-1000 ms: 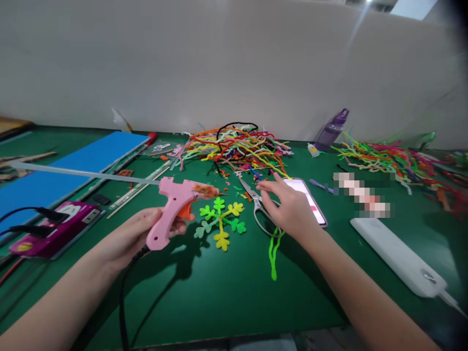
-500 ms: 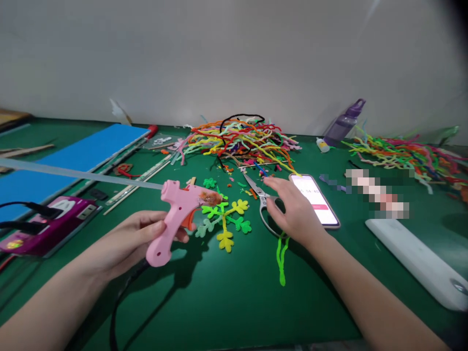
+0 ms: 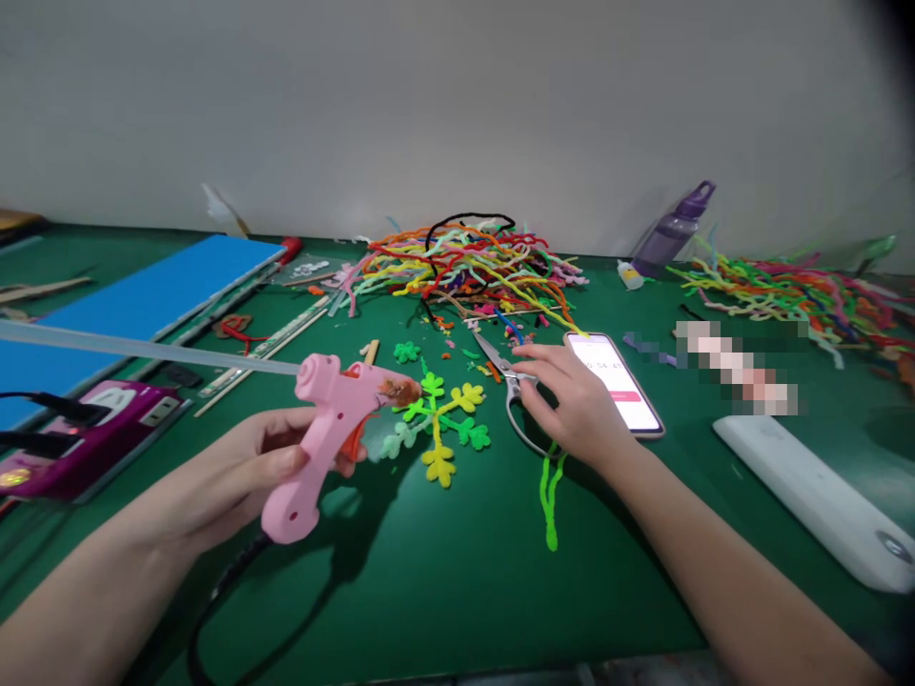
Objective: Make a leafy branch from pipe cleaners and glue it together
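Note:
My left hand is closed round the handle of a pink hot glue gun, with a long translucent glue stick sticking out of its back. Its browned nozzle points right, beside a flat fuzzy spray of green and yellow pipe-cleaner leaves on the table. My right hand reaches over the handles of the scissors, thumb and fingers apart; whether it touches them I cannot tell. Below that hand lies a bent bright green pipe cleaner, its upper end hidden. A small green flower sits behind the spray.
A heap of coloured pipe cleaners lies at the back, another pile at right. A phone shows a timer. Nearby are a purple bottle, a long white device, a blue board and a purple power strip.
My left hand has drawn the glue gun a little left and down, its nozzle now just left of the leaf spray. My right hand stays by the scissors.

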The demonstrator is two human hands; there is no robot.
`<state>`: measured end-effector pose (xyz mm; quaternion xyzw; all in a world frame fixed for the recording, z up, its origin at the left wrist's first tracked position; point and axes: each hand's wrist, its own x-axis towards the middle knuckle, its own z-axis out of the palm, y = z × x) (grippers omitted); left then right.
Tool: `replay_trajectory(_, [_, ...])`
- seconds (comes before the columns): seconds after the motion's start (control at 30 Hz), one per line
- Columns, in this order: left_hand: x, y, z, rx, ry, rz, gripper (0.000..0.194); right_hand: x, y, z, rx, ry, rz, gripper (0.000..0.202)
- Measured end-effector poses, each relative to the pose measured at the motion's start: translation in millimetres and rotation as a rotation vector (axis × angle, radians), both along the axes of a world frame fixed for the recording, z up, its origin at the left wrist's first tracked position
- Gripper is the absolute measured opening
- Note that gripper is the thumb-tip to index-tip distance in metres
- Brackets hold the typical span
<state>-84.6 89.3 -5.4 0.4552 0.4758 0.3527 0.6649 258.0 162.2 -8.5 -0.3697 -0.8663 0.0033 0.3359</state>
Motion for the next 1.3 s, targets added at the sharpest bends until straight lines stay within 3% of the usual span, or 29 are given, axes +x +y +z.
replay_trajectory(0.17, [2.3, -3.0, 1.8, 0.038, 0.072, -0.085, 0.046, 0.0, -0.1, 0.0, 0.001, -0.011, 0.000, 0.019])
replay_trajectory(0.67, [6.9, -4.3, -1.7, -0.163, 0.011, 0.086, 0.047, 0.3, 1.9, -3.2, -0.027, -0.002, 0.004, 0.020])
replay_trajectory(0.87, [5.6, -5.5, -0.5, -0.114, 0.032, -0.035, 0.045, 1.4, 2.6, -3.8, -0.028, -0.003, 0.001, 0.019])
replay_trajectory(1.3, [6.7, -5.0, -1.1, -0.085, 0.055, -0.029, 0.046, 2.2, 3.4, -4.6, -0.047, 0.007, 0.004, 0.020])
